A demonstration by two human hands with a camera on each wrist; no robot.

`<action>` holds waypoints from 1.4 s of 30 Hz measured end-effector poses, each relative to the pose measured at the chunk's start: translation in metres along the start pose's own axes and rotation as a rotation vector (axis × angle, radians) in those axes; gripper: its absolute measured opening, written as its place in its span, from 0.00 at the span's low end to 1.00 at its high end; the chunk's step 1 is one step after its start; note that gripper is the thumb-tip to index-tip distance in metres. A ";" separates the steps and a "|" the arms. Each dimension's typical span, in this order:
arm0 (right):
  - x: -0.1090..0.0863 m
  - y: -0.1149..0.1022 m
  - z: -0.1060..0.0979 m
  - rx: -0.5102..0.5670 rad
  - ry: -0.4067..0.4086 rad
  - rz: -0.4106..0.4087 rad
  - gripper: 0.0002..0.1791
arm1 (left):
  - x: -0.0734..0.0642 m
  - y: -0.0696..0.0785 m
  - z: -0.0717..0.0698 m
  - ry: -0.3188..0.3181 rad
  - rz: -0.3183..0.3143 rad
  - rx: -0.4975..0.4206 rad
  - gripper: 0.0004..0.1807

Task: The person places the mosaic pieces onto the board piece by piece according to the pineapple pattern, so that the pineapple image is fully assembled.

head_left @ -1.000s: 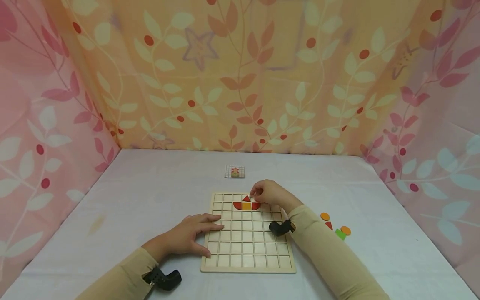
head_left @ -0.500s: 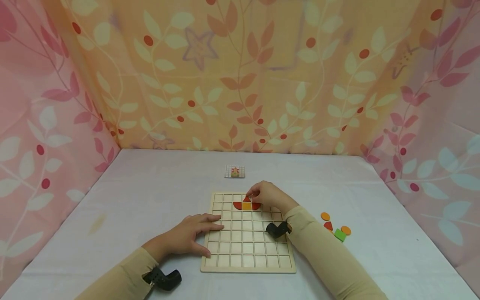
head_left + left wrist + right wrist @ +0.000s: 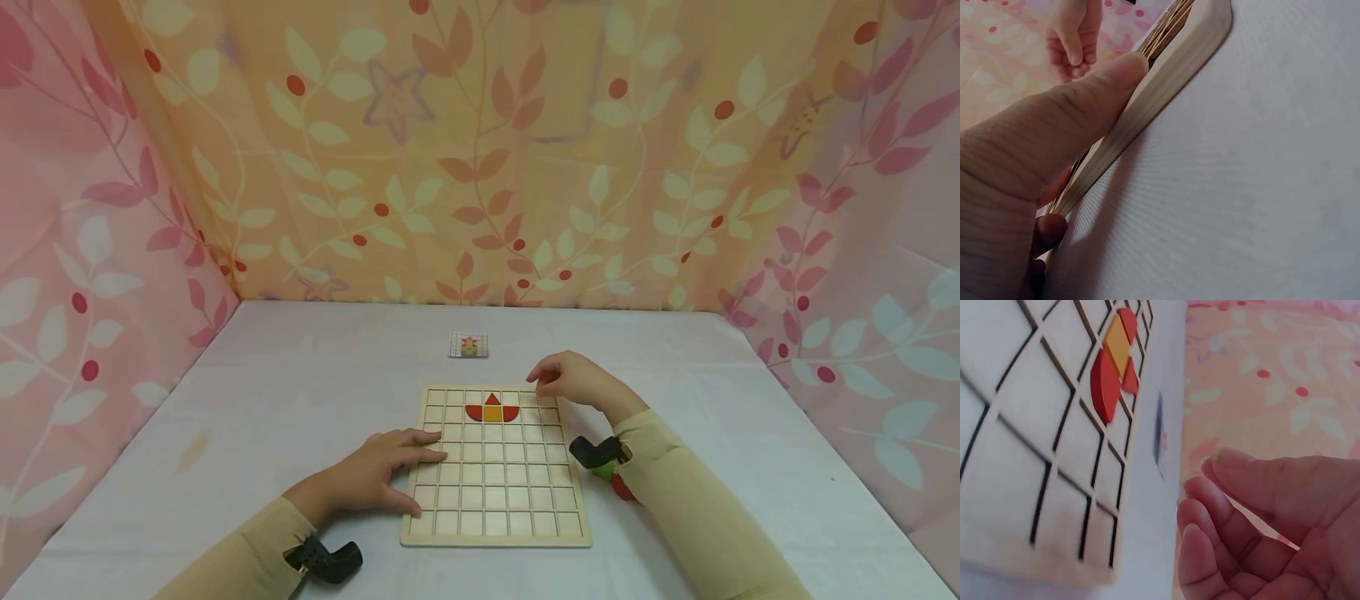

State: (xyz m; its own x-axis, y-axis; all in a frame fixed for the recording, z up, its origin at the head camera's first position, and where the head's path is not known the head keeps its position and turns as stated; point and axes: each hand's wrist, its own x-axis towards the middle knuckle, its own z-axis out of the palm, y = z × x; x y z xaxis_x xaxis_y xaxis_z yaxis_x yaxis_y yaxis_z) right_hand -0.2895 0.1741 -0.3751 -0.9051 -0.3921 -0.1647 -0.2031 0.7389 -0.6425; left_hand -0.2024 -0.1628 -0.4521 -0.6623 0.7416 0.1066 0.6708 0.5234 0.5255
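Red triangle (image 3: 492, 400), tip toward curtain (image 3: 480, 167); tile row (image 3: 492, 413), long axis sideways.

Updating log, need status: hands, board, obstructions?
Left hand on left edge of board. Right hand empty, near far right corner. Four pieces on board. Right sleeve partly hides loose pieces.

No text, label, brand, number or sign can be read in these views.

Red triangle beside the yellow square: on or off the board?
On: the head view shows the red triangle in a cell of the board, beyond the yellow square, the right hand apart from it.
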 end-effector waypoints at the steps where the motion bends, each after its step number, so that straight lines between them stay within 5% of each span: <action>1: -0.004 0.002 -0.004 0.008 0.004 0.005 0.11 | 0.000 0.000 0.000 0.000 0.000 0.002 0.40; 18: -0.064 0.058 -0.044 0.025 -0.001 0.103 0.09 | 0.000 -0.001 0.001 -0.002 -0.002 0.010 0.40; 30: -0.095 0.078 -0.035 0.050 -0.039 0.224 0.06 | 0.001 0.000 0.000 -0.002 -0.002 0.008 0.40; 42: -0.103 0.082 -0.015 0.008 -0.151 0.100 0.09 | 0.001 0.001 0.000 0.001 -0.003 0.003 0.39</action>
State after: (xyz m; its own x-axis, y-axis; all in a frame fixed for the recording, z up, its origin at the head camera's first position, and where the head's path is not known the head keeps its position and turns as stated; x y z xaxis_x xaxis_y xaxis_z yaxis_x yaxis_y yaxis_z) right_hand -0.2186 0.2831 -0.3998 -0.8541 -0.3947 -0.3386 -0.1110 0.7744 -0.6229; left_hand -0.2025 -0.1619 -0.4517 -0.6645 0.7397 0.1058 0.6697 0.5268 0.5235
